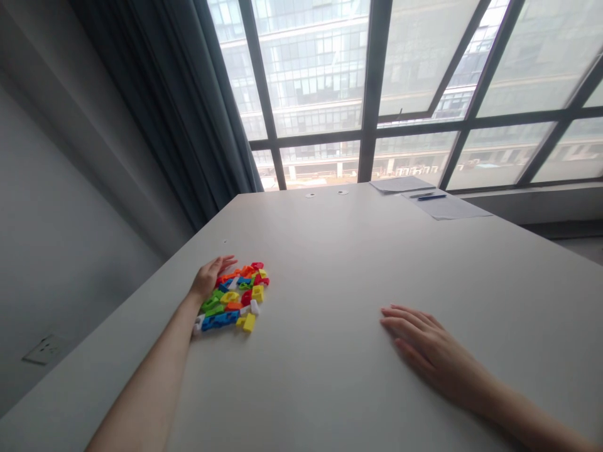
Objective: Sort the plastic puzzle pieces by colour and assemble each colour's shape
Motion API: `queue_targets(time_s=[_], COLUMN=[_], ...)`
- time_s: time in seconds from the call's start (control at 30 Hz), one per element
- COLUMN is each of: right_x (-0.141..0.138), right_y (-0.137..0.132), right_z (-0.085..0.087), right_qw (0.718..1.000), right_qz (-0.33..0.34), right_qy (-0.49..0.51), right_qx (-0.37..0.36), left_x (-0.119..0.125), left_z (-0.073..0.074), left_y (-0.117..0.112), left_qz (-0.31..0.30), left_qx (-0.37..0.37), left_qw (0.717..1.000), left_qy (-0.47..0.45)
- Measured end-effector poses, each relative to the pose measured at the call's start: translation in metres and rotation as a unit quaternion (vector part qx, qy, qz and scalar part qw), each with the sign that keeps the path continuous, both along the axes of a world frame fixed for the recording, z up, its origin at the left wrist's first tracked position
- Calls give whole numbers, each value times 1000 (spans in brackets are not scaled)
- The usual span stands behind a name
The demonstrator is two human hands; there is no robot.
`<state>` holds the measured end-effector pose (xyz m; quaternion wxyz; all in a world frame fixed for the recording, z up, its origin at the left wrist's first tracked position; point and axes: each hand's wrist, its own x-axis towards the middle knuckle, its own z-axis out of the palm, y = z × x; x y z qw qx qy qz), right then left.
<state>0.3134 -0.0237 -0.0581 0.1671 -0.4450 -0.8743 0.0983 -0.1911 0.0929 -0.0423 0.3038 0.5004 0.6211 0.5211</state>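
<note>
Left of centre in the frame, the bright blocks lie in a loose cluster on the table, with the left hand along their upper-left edge. Its fingers are extended and slightly curved, with no block visibly gripped; whether the palm touches any piece, I cannot tell. At lower right, the right hand rests palm down, fingers stretched out, holding nothing and well apart from the blocks. For steady handling, the left hand would do best kept low, its fingers together as a fence, with light, even pressure so small pieces neither slip under nor scatter. No brand or label can be read; any writing on the papers at upper right, beneath the pen, is too faint to make out.
</note>
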Motion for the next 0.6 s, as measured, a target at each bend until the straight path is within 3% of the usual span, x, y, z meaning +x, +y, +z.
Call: queue_targets(time_s=[0.3,0.6], right_x=[-3,-3], right_y=[2,3], right_z=[3,1], right_qw=[1000,1000], right_qz=[-5,-8], right_qy=[12,23], right_qx=[12,11], left_x=[71,160], left_z=[-5,-12], left_y=[47,61], left_qz=[-118,-249], left_qx=[-3,-15], left_qw=[993,967], left_qy=[-26,-50])
